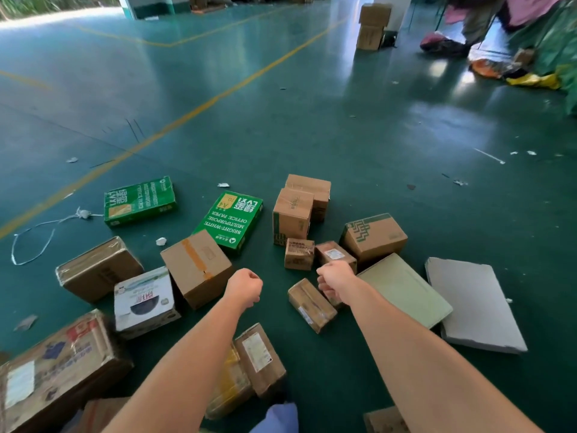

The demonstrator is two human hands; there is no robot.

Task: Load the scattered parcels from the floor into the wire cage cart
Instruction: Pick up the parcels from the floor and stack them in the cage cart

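Observation:
Several parcels lie scattered on the green floor (281, 135). Two green office-paper packs (139, 201) (229, 218) lie at the far left and middle. A tape-sealed brown box (196, 267) stands tilted beside a white printed box (143, 301). Small brown boxes (299, 254) (310, 304) sit in the middle, and a green-patterned carton (373, 235) to the right. My left hand (245, 287) hovers above the floor with fingers curled, holding nothing. My right hand (334, 278) is also curled and empty, just above a small labelled box (334, 253). No wire cage cart is in view.
A flat pale-green sheet (406, 290) and a grey board (474, 304) lie at the right. A big taped carton (53, 373) sits bottom left. Stacked cartons (373, 25) stand far back; a person's legs (480, 17) and bags are at top right. Loose strapping (34, 235) lies left.

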